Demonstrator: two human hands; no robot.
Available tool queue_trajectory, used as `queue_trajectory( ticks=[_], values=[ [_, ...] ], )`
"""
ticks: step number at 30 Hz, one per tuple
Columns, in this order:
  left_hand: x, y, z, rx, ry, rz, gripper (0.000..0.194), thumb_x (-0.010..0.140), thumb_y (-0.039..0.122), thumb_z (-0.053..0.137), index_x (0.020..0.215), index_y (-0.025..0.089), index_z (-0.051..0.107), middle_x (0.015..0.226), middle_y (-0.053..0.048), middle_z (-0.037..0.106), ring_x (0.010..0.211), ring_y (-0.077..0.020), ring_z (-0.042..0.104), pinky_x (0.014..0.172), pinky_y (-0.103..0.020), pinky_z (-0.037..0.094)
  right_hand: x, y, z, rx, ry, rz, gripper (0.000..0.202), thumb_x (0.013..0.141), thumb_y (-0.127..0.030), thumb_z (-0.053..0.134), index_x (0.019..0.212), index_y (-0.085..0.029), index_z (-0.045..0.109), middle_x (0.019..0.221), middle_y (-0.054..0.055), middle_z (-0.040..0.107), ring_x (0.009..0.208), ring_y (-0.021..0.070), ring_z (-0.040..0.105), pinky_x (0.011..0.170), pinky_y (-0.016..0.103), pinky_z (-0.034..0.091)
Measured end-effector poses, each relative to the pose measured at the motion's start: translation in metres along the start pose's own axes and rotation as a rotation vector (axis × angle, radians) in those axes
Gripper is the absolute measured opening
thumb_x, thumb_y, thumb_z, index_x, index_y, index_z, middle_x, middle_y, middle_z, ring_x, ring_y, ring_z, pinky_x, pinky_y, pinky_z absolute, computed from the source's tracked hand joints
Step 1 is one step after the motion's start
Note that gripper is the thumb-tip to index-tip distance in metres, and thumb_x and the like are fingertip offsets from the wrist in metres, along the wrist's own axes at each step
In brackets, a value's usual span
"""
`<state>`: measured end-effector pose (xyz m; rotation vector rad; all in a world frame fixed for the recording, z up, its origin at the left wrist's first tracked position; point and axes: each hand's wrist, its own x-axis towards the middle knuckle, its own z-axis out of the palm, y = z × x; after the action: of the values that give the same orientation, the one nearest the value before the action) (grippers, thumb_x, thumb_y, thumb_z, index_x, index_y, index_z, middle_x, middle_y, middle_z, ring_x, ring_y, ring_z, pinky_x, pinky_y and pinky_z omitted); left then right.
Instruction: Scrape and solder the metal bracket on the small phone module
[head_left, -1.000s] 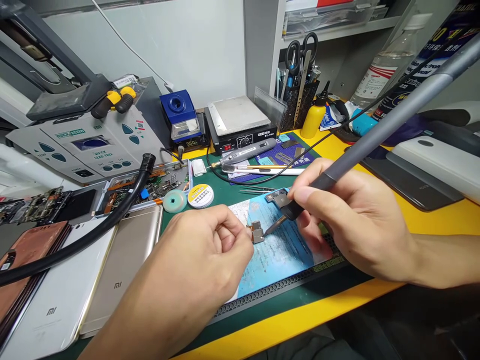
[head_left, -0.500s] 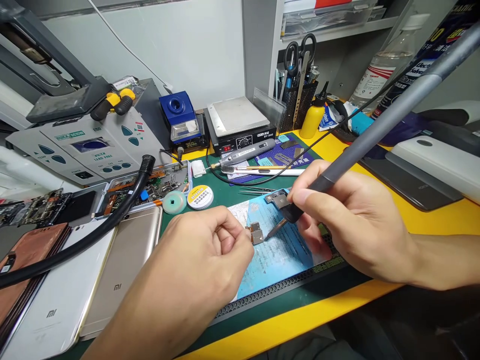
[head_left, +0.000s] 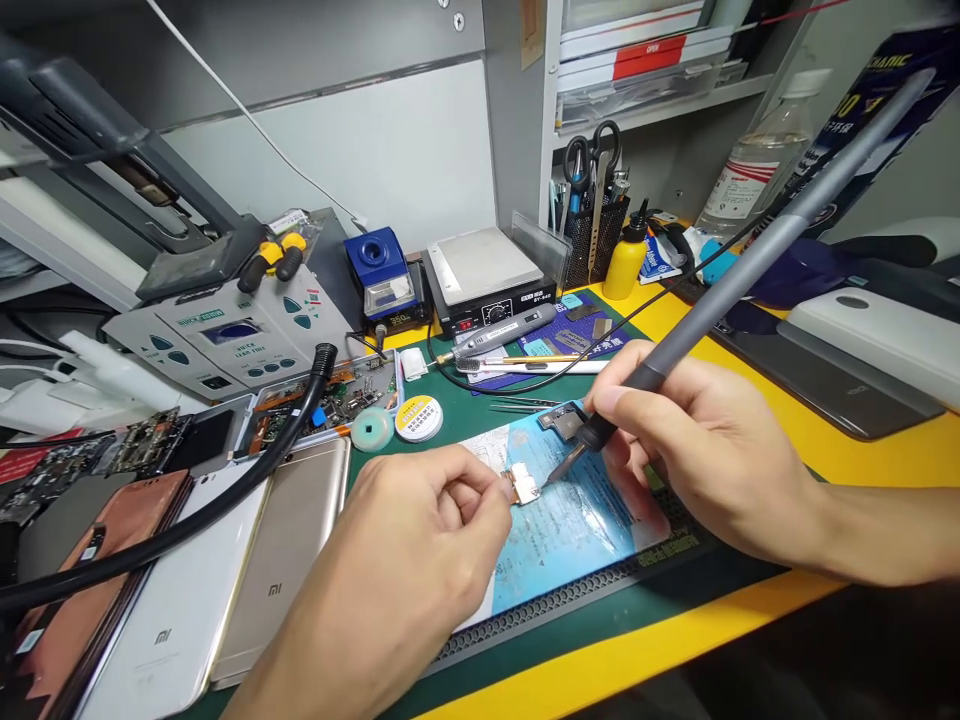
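Pinched between the fingertips of my left hand [head_left: 431,530] is a small metal-shielded circuit part [head_left: 526,482], its shield shining brightly. My right hand [head_left: 697,440] grips a grey soldering iron [head_left: 720,280] like a pen, its tip pointing down-left beside the part's right edge. Whether tip and part touch, I cannot tell. Both are over a glossy blue and white sheet [head_left: 555,560] on a green mat [head_left: 442,690]. A second dark metal part [head_left: 561,422] lies near the sheet's top edge, left of my right fingers.
Phones [head_left: 277,560] lie at the left under a black hose [head_left: 225,510]. Behind are a hot-air station [head_left: 225,345], a heating plate [head_left: 487,265], a yellow bottle [head_left: 625,262] and tweezers [head_left: 525,405]. The iron's cable [head_left: 645,310] crosses the back. A dark phone [head_left: 862,385] rests right.
The camera view has shifted, so the scene sits lower and further right. The held part's shield now shines brightly where it was grey. Both hands keep their grips.
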<state>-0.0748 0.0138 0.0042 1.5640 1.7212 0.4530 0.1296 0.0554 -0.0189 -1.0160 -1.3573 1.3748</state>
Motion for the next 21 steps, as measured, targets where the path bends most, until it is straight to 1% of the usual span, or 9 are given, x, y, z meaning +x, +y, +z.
queue_trajectory(
  ticks=[3, 6, 9, 12, 16, 18, 21],
  values=[
    [-0.002, -0.006, 0.002, -0.022, 0.019, 0.060, 0.031, 0.088, 0.047, 0.060, 0.076, 0.021, 0.073, 0.054, 0.005, 0.046, 0.049, -0.0097, 0.038, 0.043, -0.021, 0.024, 0.000, -0.003, -0.001, -0.046, 0.002, 0.023, 0.020, 0.098, -0.028, 0.057, 0.079, -0.026, 0.055, 0.037, -0.010, 0.049, 0.024, 0.0135, 0.049, 0.023, 0.018, 0.038],
    [-0.003, -0.013, 0.006, -0.015, 0.039, 0.133, 0.028, 0.088, 0.045, 0.061, 0.076, 0.023, 0.072, 0.054, 0.004, 0.051, 0.048, -0.0098, 0.043, 0.043, -0.020, 0.029, -0.002, -0.005, -0.002, -0.072, -0.008, 0.039, 0.021, 0.099, -0.031, 0.057, 0.079, -0.026, 0.055, 0.037, -0.010, 0.050, 0.025, 0.0128, 0.050, 0.025, 0.017, 0.038],
    [-0.004, -0.019, 0.010, 0.048, 0.113, 0.203, 0.022, 0.087, 0.042, 0.063, 0.078, 0.024, 0.072, 0.057, 0.004, 0.055, 0.048, -0.0103, 0.049, 0.044, -0.020, 0.035, -0.002, -0.004, -0.003, -0.055, -0.012, 0.044, 0.023, 0.099, -0.037, 0.060, 0.079, -0.026, 0.054, 0.040, -0.010, 0.050, 0.027, 0.0121, 0.050, 0.025, 0.017, 0.038],
    [-0.008, -0.022, 0.012, 0.112, 0.168, 0.277, 0.015, 0.087, 0.038, 0.066, 0.079, 0.025, 0.067, 0.061, 0.004, 0.059, 0.052, -0.0115, 0.055, 0.046, -0.020, 0.041, -0.001, -0.003, -0.001, -0.058, -0.012, 0.052, 0.028, 0.099, -0.045, 0.063, 0.080, -0.025, 0.054, 0.041, -0.010, 0.051, 0.027, 0.0109, 0.050, 0.026, 0.016, 0.039],
    [-0.011, -0.022, 0.012, 0.219, 0.279, 0.416, 0.007, 0.087, 0.030, 0.067, 0.084, 0.025, 0.062, 0.071, 0.004, 0.061, 0.049, -0.0103, 0.051, 0.043, -0.021, 0.041, -0.004, -0.002, 0.000, -0.046, -0.018, 0.032, 0.031, 0.098, -0.050, 0.064, 0.083, -0.024, 0.055, 0.046, -0.009, 0.052, 0.030, 0.0092, 0.050, 0.029, 0.016, 0.041],
    [-0.011, -0.022, 0.012, 0.258, 0.321, 0.477, 0.005, 0.088, 0.027, 0.067, 0.091, 0.026, 0.063, 0.078, 0.003, 0.062, 0.054, -0.0113, 0.056, 0.045, -0.022, 0.044, -0.006, -0.002, 0.000, -0.040, -0.028, 0.024, 0.030, 0.100, -0.049, 0.063, 0.084, -0.024, 0.054, 0.047, -0.010, 0.051, 0.032, 0.0083, 0.049, 0.031, 0.015, 0.041],
    [-0.009, -0.024, 0.015, 0.316, 0.341, 0.526, 0.014, 0.090, 0.026, 0.066, 0.104, 0.026, 0.065, 0.089, -0.001, 0.066, 0.072, -0.0151, 0.067, 0.052, -0.022, 0.049, -0.009, -0.001, 0.000, -0.034, -0.039, 0.012, 0.029, 0.101, -0.047, 0.062, 0.085, -0.024, 0.054, 0.049, -0.010, 0.050, 0.035, 0.0078, 0.047, 0.033, 0.015, 0.041]
  ],
)
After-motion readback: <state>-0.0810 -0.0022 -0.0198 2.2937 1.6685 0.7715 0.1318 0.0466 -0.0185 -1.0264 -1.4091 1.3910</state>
